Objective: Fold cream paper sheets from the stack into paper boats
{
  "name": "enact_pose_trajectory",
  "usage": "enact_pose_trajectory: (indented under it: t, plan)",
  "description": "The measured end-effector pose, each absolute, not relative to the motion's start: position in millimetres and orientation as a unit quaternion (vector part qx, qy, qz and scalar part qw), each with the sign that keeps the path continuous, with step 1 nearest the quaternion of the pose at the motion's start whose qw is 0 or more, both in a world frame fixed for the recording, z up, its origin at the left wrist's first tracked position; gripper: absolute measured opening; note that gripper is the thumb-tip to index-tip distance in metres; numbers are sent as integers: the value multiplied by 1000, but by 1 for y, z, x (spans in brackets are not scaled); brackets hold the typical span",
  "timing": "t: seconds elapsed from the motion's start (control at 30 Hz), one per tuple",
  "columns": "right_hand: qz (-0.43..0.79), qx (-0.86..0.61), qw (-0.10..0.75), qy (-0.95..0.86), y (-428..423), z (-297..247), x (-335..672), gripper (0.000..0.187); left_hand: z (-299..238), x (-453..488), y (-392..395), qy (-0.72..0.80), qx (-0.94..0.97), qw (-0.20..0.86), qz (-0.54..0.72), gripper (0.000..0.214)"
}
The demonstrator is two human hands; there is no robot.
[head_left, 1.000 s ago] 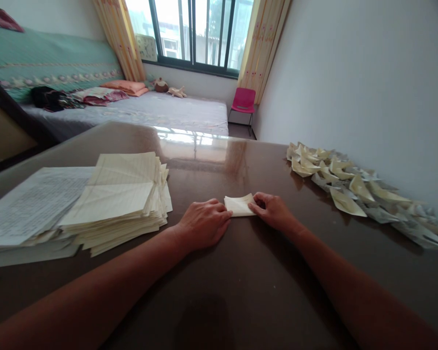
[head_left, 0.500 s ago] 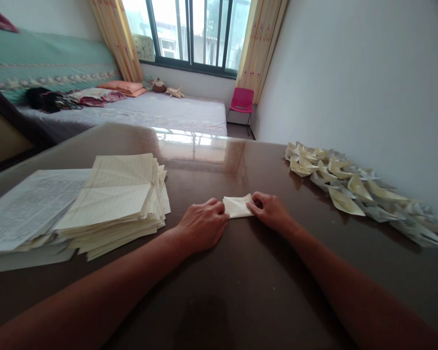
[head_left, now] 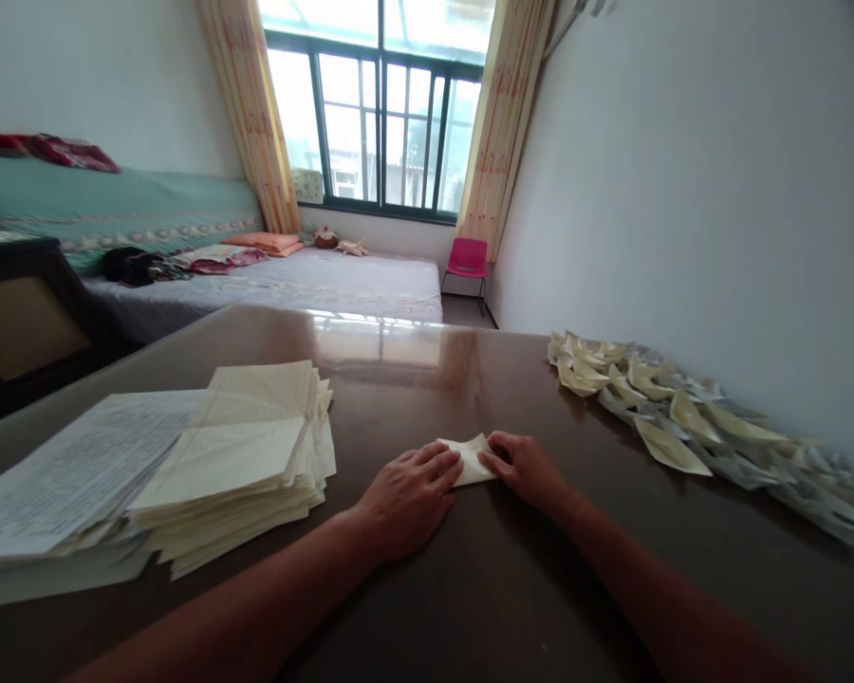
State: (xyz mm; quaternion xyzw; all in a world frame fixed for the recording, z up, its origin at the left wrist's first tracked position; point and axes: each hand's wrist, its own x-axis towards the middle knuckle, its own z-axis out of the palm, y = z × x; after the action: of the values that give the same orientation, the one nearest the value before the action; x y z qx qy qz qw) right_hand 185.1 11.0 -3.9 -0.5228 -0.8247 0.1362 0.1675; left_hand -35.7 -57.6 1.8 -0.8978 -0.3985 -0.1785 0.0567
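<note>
A small cream folded paper (head_left: 471, 459) lies on the brown table between my hands, its top edge slightly uneven. My left hand (head_left: 413, 493) rests over the left part of it, fingers close together and bent down onto the paper, hiding that end. At the right end, my right hand (head_left: 530, 467) pinches the paper between thumb and fingers. Nearest on the left is a thick stack of cream lined sheets (head_left: 256, 417), with a faint crease across the top one.
Beside the stack lie written white sheets (head_left: 106, 465). Many folded paper boats (head_left: 673, 446) are heaped along the wall at the right. The glossy brown table (head_left: 391, 398) ends before a bed (head_left: 356, 280) and a pink chair (head_left: 468, 258) near the window.
The view has tilted up, so everything sits lower in the picture. My left hand has moved from the folded paper's left edge to farther over it; my right hand keeps its pinch.
</note>
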Motion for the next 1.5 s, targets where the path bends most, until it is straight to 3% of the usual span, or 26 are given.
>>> enact_pose_trajectory:
  t: [0.4, 0.5, 0.63, 1.03, 1.3, 1.5]
  plan:
    - [138, -496, 201, -833, 14, -10, 188, 26, 14, -39, -59, -446, -865, 91, -210, 16]
    - [155, -496, 195, -832, 14, -7, 194, 29, 20, -46, -55, -518, -832, 79, -182, 18]
    - [185, -487, 180, -834, 15, -2, 200, 28, 21, -49, -54, -456, -878, 66, -132, 29]
    - [285, -422, 156, -846, 21, 3, 212, 31, 21, -40, -60, -413, -908, 53, -46, 30]
    - [211, -457, 178, -846, 18, 1, 206, 30, 32, -34, -70, -395, -918, -17, -37, 29]
    - [199, -479, 179, -836, 16, 1, 203, 28, 37, -32, -73, -364, -931, -13, -2, 30]
